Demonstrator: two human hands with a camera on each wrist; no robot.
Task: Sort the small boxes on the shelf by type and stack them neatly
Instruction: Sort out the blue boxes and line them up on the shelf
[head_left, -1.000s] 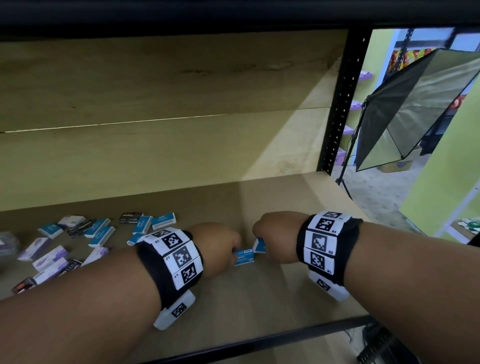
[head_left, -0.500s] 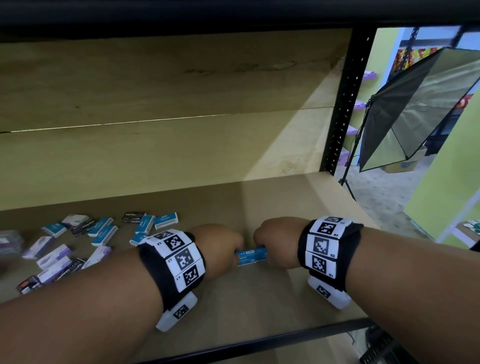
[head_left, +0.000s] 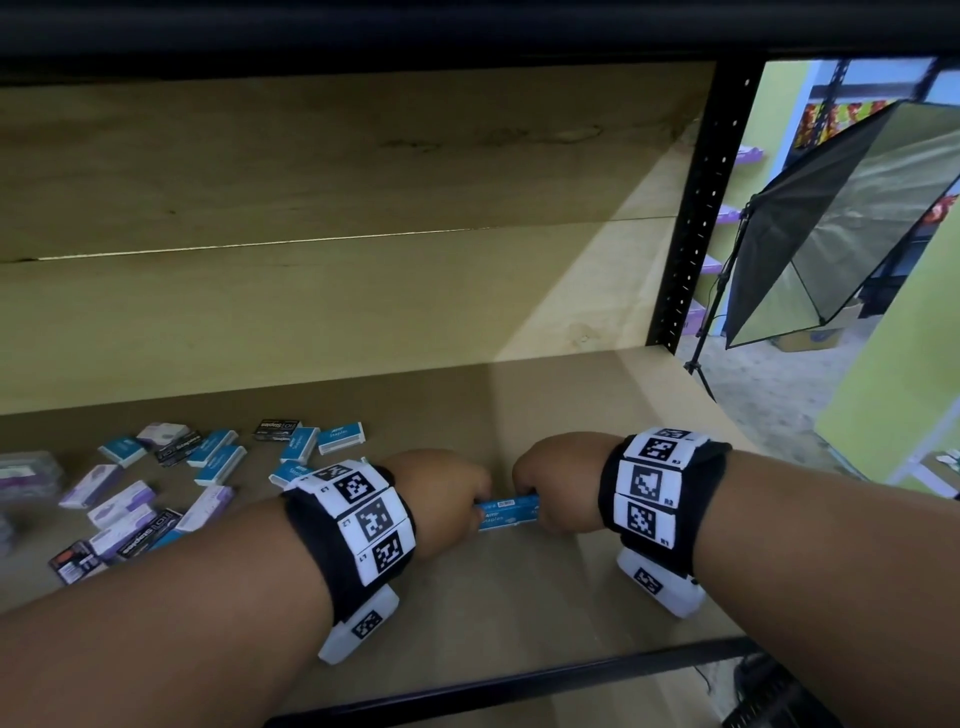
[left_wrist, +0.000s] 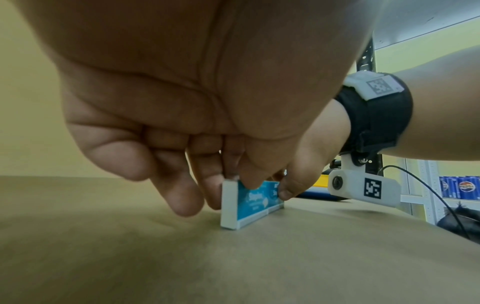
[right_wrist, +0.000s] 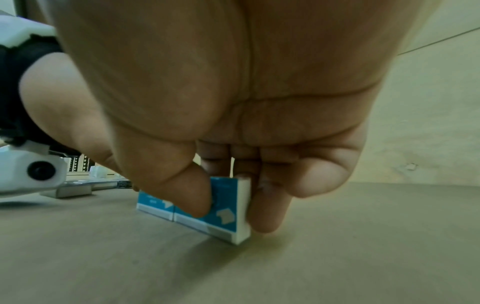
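Two blue staple boxes stand on their long edges, end to end in one line, on the wooden shelf (head_left: 519, 597). My left hand (head_left: 467, 501) pinches the left blue box (left_wrist: 249, 203) between thumb and fingers. My right hand (head_left: 535, 499) pinches the right blue box (right_wrist: 226, 207) the same way, with the left box (right_wrist: 153, 203) just beyond it. In the head view only a strip of the blue boxes (head_left: 506, 514) shows between my fists. My fingertips are hidden there.
A loose scatter of small boxes lies at the shelf's left: blue ones (head_left: 340, 437), purple ones (head_left: 122, 504) and black ones (head_left: 278, 430). A black upright post (head_left: 691, 208) stands at the right rear. A black rail (head_left: 519, 686) runs along the front edge.
The two blue boxes, held apart and at an angle a second ago, now meet end to end in one line on the shelf. Both hands have stayed on them.
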